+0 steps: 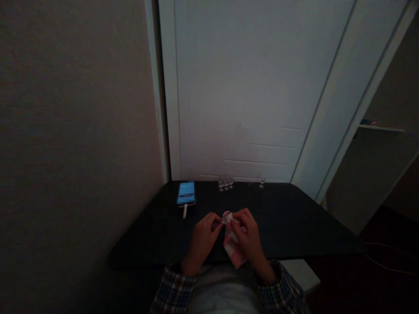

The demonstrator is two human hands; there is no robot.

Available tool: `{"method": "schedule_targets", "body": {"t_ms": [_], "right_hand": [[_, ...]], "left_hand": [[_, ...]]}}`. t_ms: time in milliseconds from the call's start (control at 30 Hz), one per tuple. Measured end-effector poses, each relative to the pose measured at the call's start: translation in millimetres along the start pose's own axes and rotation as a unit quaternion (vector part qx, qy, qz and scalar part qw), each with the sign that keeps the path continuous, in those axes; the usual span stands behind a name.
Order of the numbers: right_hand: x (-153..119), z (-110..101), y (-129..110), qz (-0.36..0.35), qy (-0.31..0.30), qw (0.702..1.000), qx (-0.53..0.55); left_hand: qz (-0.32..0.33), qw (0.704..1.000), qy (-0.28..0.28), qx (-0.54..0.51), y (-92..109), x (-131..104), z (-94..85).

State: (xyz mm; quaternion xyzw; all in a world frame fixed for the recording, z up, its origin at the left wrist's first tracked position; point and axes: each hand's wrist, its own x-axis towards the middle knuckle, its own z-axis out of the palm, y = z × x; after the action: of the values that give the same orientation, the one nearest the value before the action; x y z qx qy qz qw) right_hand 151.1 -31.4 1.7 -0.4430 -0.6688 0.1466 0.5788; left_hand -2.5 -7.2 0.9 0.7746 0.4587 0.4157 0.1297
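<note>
Between my hands, over the near part of the dark table, is a small clear glass (226,214), of which only the rim area shows. My left hand (203,235) pinches it from the left side with thumb and fingertips. A pink and white cloth (234,252) is gripped in my right hand (249,232), pressed against the glass, and its lower end hangs down toward my lap. Fingers and cloth hide most of the glass.
Several small stemmed glasses (225,183) stand grouped at the table's (281,226) back edge. A single glass (262,183) stands farther right. At the back left is a device with a lit screen (186,193) and a white cable plug (185,211). A white panel rises behind.
</note>
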Motion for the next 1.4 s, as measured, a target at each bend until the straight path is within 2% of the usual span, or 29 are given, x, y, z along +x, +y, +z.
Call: {"method": "schedule_targets", "body": {"t_ms": [433,1000,1400], "right_hand": [[-0.1,0.9,2.1,0.018,-0.005,1.000,0.014],[1.9,4.0,11.7,0.028,-0.007,0.999,0.033],[0.3,4.8,10.1,0.041,-0.006,0.998,0.043]], "left_hand": [[0.030,0.999,-0.020,-0.005,4.9,-0.8,-1.6],[0.015,0.999,-0.043,0.004,-3.2,-1.0,2.4],[0.005,0.998,-0.055,0.011,-1.6,-2.3,0.1]]}}
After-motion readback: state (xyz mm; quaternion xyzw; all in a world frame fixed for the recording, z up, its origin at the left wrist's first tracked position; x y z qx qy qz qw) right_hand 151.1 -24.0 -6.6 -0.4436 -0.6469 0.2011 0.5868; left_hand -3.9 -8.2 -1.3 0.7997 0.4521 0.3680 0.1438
